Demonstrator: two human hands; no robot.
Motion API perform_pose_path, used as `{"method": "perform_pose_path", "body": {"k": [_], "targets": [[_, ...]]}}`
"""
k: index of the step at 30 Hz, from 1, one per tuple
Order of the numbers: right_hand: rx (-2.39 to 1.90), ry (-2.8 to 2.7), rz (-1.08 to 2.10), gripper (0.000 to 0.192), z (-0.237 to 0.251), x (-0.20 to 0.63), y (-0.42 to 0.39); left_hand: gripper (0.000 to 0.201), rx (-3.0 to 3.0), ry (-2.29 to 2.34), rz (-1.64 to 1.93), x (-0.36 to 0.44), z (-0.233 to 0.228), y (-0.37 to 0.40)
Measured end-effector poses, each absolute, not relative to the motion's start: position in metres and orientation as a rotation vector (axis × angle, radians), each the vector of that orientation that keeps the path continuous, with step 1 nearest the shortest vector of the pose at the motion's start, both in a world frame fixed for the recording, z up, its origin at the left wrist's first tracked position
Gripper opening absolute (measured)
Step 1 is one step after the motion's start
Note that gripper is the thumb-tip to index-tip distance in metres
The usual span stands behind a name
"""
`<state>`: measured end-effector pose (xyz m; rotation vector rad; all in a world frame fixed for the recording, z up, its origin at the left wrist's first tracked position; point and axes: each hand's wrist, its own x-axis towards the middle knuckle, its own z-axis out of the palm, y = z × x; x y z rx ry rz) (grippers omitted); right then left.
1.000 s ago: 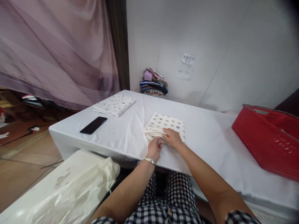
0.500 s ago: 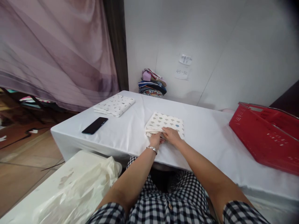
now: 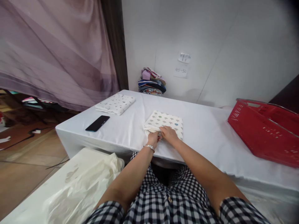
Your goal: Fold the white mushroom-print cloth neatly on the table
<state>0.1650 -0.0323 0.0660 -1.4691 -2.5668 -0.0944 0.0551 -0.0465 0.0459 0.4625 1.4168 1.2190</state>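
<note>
My left hand (image 3: 153, 139) is at the near edge of a folded cloth (image 3: 161, 118), with its fingers curled in by the layers. I can't tell if it has a tight hold, as the fingertips are partly hidden. My right hand (image 3: 169, 134) is just beside it, half closed, with bent fingers lying on top of the cloth's near edge. I can't see if the thumb is pinching from below. My two hands are very close together.

The cloth is white with little gray shapes, and a few are green or blue. It lies flat on the white worktop (image 3: 205, 133), not far in from the near edge and well away from the left corners. A few layers show at its near left corner.

A black phone (image 3: 97, 123) lies near the worktop's near left corner. Behind the phone, along the left edge and close to the far left corner, is another folded cloth (image 3: 116, 104), white with small dark marks. A big red basket (image 3: 259, 133) is on the right part of the worktop, well apart from my hands. Just past the far edge, by the wall (image 3: 210, 37), is a pile of folded cloths (image 3: 151, 83) in many colors. I have a shiny bracelet (image 3: 149, 147) on my left wrist. A thin pale plastic bag (image 3: 93, 183) lies below the worktop's near edge, on my left.
</note>
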Motion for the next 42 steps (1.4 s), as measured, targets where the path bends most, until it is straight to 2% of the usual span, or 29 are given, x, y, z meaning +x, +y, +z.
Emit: {"method": "perform_pose_path", "body": {"k": [6, 19, 25, 30, 32, 36, 39, 42], "targets": [[-1.463, -2.568, -0.067, 0.029, 0.068, 0.165, -0.041, 0.004, 0.526, 1.43, 1.228, 0.05, 0.046, -0.054], [-1.508, -2.57, -0.05, 0.029, 0.068, 0.157, -0.047, 0.025, 0.493, 1.225, 1.168, 0.04, 0.049, -0.06], [-1.509, -2.557, -0.022, 0.028, 0.067, 0.156, -0.047, 0.021, 0.488, 1.297, 1.193, 0.042, 0.05, -0.059], [-1.29, -2.506, 0.163, 0.027, 0.073, 0.184, -0.038, 0.014, 0.478, 1.339, 1.195, 0.04, 0.05, -0.058], [-1.406, -2.34, 0.125, 0.028, 0.074, 0.205, -0.028, 0.014, 0.476, 1.343, 1.196, 0.04, 0.05, -0.057], [-1.875, -1.946, 0.121, 0.04, 0.068, 0.246, -0.004, 0.014, 0.476, 1.343, 1.187, 0.039, 0.049, -0.056], [-2.047, -1.689, 0.445, 0.057, 0.058, 0.258, 0.015, 0.014, 0.478, 1.345, 1.185, 0.04, 0.048, -0.056], [-2.029, -1.465, 0.69, 0.075, 0.049, 0.255, 0.029, 0.014, 0.474, 1.348, 1.187, 0.04, 0.048, -0.057]]}}
